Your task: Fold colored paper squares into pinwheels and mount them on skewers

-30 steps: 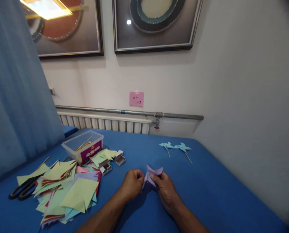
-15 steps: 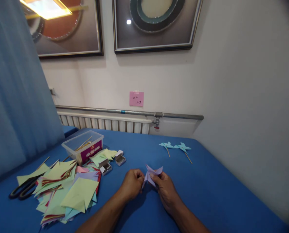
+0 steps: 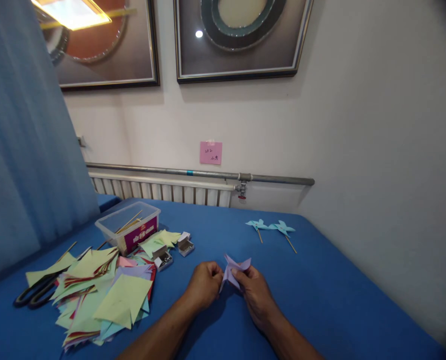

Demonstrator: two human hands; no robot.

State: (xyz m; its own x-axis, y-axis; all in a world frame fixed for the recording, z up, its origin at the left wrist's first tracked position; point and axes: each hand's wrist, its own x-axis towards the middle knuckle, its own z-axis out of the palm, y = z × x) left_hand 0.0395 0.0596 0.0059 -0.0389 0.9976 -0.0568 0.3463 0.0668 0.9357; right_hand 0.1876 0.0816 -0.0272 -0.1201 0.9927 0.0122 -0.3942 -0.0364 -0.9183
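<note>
Pinched between the thumb and fingers of my right hand (image 3: pixel 256 289) is a purple paper pinwheel (image 3: pixel 228 273), its blades folded toward the middle. My left hand (image 3: pixel 205 284) is closed at the pinwheel's left side, its fingertips by the lower left blade. What those fingers grip is hidden. Both hands are just above the blue table (image 3: pixel 343 300). Beyond them lie two light blue pinwheels (image 3: pixel 258 224) on wooden sticks.
To the left spreads a pile of cut coloured paper sheets (image 3: pixel 123 300) beside black-handled scissors (image 3: pixel 39 291). Behind it stand a clear plastic tub (image 3: pixel 142 232) with sticks and two small open boxes, one (image 3: pixel 163 259) holding metal pins. A radiator (image 3: pixel 163 187) lines the wall.
</note>
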